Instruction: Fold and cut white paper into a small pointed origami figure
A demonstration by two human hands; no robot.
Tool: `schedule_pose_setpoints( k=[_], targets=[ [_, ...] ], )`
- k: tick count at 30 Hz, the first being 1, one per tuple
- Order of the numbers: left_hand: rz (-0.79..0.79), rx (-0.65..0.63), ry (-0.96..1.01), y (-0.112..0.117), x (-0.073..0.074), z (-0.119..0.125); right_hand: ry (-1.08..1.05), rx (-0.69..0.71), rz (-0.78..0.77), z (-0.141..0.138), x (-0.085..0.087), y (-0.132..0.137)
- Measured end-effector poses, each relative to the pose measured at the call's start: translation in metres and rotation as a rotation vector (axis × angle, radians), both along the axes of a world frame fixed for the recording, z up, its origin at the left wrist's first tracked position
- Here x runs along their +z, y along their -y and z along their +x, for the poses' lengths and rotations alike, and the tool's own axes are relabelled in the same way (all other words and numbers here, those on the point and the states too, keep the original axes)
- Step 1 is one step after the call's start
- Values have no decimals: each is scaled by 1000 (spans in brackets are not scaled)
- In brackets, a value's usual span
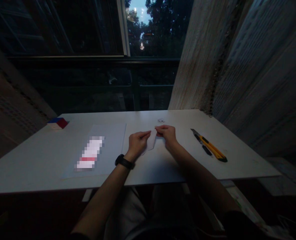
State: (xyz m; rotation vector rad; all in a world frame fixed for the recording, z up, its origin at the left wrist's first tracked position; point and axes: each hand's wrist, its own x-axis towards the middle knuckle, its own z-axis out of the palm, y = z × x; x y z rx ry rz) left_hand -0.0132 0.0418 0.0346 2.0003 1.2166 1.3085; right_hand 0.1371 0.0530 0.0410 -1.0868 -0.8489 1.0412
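Between my two hands is a small piece of white paper (151,140), narrow and apparently folded, held up over the table. My left hand (138,142) is closed, thumb and forefinger pinching the paper's left edge. A dark watch (124,162) sits on that wrist. At the paper's upper right end, the fingers of my right hand (167,134) pinch it as well. Part of the paper is hidden behind the left fingers. Just beyond the right hand, a small thin object (161,120) lies on the table, too small to name.
On the white table (142,173), a yellow and black utility knife (210,146) lies at right beside a slimmer black-handled tool (203,144). White sheets (115,140) with a blurred-out bright patch (90,153) lie at left. A coloured cube (57,123) stands at far left.
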Motion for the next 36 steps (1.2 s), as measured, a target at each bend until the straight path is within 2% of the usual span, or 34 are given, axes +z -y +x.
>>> schedule_pose_setpoints(
  k=[5, 14, 21, 25, 31, 36],
  targets=[
    [-26, 45, 20, -3, -2, -2, -2, 85, -49, -6, -6, 1],
    [-77, 12, 62, -5, -3, -1, -2, 21, -33, -7, -8, 2],
    [-151, 70, 142, -11, -5, -4, 114, 86, -63, -12, -11, 3],
    [-214, 7, 215, -15, -7, -4, 157, 43, -29, -11, -15, 1],
    [-213, 27, 250, -18, -10, -6, 143, 170, -65, -12, -19, -1],
    [-211, 16, 303, -18, -11, -5, 225, 100, -30, -13, -16, 2]
  ],
)
